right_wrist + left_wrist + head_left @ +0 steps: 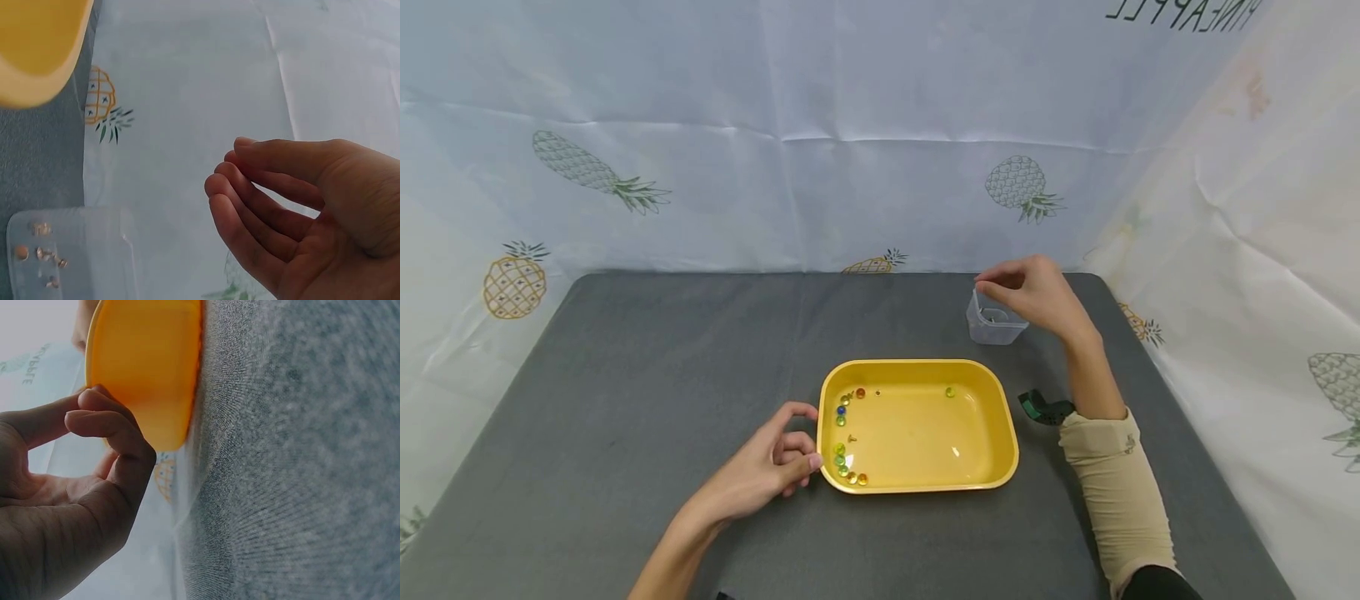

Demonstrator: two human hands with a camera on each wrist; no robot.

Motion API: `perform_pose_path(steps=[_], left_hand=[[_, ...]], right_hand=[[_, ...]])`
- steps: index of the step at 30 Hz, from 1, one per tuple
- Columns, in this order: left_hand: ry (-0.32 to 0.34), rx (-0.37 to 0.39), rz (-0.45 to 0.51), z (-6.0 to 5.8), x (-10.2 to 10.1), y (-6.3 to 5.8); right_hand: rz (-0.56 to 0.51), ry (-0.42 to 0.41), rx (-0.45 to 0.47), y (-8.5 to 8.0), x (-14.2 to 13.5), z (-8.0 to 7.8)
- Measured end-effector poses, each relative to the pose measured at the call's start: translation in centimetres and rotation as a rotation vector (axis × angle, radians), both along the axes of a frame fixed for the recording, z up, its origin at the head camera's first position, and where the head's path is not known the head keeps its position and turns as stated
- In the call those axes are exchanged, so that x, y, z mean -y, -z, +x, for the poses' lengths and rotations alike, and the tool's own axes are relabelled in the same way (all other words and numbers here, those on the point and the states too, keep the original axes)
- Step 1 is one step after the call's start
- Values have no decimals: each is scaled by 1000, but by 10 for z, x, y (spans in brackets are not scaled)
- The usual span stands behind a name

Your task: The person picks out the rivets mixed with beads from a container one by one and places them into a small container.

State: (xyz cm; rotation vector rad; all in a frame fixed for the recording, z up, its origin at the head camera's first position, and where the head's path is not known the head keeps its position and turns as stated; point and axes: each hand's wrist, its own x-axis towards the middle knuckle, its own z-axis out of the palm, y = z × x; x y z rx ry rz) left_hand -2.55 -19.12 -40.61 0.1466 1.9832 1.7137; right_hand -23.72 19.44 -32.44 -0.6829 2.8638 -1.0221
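A yellow tray (917, 425) holds several glass marbles, among them a blue marble (841, 410) and a green marble (950, 392), plus small brass tacks (852, 438). At its left end my left hand (767, 467) touches the rim with thumb and index finger set apart, the other fingers bent. My right hand (1037, 296) hovers by a clear plastic container (995, 332) at the back right, fingers together and gently bent. No object shows at its fingertips in the right wrist view. Several copper-coloured tacks (44, 253) lie inside the container.
A grey cloth (662, 375) covers the table. A white curtain (910, 92) with printed pineapples hangs behind and along the right. A dark green and black strap piece (1045, 408) juts out by the right wrist, above the beige sleeve (1120, 483).
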Motion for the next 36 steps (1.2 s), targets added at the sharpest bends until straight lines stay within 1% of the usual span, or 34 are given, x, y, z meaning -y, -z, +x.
perform_pose_path(steps=[9,16,19,24,29,36], left_hand=[[3,0,0,-1,0,1],[-3,-4,-5,0,0,1],[-4,-3,-6,0,0,0],[-4,-2,-3,0,0,0],[2,-27,11,0,0,0],[5,-28,7,0,0,0]], right_hand=[[19,-97,12,-10,28,3],[17,-232,32,-15,52,6],[6,-285,60,-18,63,8],[-15,-397,117,-21,81,13],[-34,-517,154,-25,97,16],[-5,-651,240,-26,116,21]])
